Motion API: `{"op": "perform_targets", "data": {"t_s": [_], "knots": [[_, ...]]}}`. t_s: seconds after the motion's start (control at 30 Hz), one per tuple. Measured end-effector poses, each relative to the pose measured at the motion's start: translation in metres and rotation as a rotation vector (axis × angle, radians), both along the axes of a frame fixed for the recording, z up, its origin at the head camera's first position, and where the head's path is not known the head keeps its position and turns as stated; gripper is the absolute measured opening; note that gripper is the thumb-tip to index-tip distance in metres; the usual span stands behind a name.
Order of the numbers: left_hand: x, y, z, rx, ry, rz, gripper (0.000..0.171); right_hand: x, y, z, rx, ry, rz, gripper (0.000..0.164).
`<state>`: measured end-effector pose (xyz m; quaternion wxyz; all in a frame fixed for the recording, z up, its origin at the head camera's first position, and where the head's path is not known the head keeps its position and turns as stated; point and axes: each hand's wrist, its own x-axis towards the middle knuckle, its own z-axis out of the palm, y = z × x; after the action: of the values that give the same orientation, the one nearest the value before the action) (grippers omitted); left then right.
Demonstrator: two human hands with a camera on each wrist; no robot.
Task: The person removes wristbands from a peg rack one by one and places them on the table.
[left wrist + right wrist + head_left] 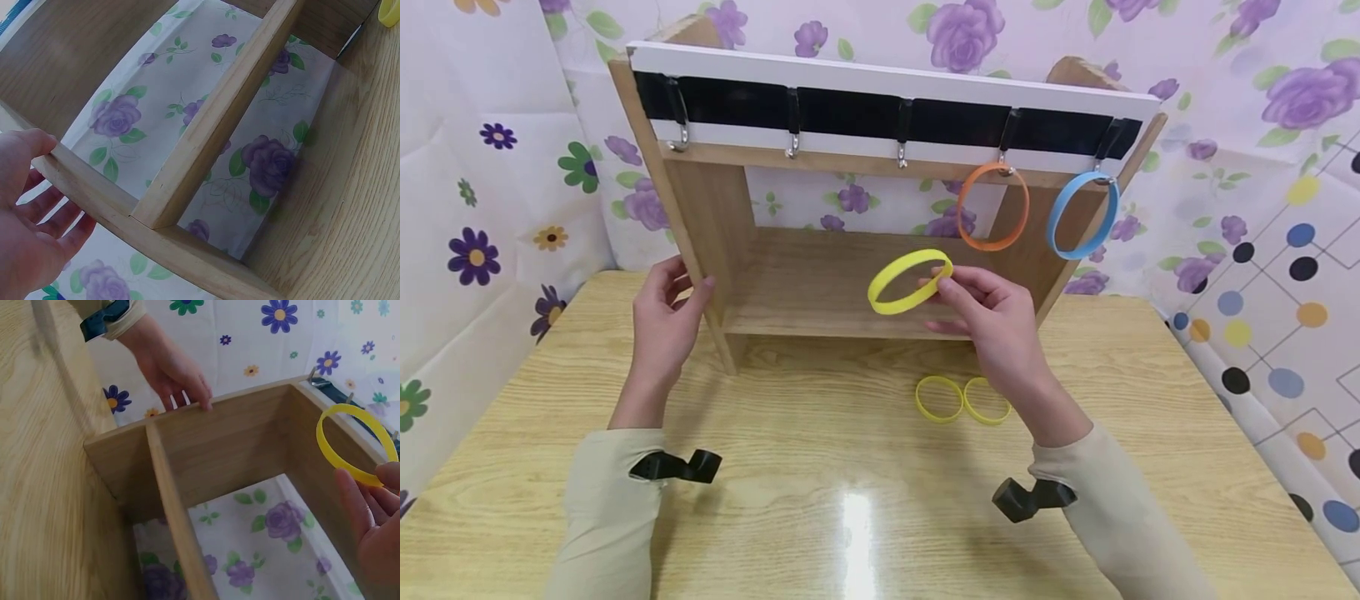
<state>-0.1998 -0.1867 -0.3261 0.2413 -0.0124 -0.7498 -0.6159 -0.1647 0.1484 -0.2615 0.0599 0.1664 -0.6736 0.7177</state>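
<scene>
In the head view my right hand point(1000, 321) pinches a yellow wristband point(889, 307) between thumb and fingers, in front of the wooden rack's shelf point(820, 283). The same yellow wristband point(345, 408) shows at the right of the right wrist view. My left hand point(662, 321) grips the rack's left side panel point(696, 258), thumb on the front edge and fingers behind it. In the left wrist view those fingers point(59, 219) lie along the panel's outer side. An orange wristband point(992, 245) and a blue wristband point(1110, 208) hang from the two rightmost hooks.
Two more yellow wristbands, a left one point(938, 419) and a right one point(988, 421), lie side by side on the wooden table point(790, 500). Three hooks, including the middle hook point(902, 154), carry no band. Patterned cloth point(1262, 217) surrounds the table's back and sides.
</scene>
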Motion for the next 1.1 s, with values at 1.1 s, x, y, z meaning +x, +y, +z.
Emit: {"op": "perform_targets", "data": {"t_s": [1.1], "knots": [[-0.001, 0.0, 0.0, 0.005, 0.007, 0.0, 0.043, -0.009, 0.1, -0.081, 0.348, -0.343, -0.101, 0.045]]}}
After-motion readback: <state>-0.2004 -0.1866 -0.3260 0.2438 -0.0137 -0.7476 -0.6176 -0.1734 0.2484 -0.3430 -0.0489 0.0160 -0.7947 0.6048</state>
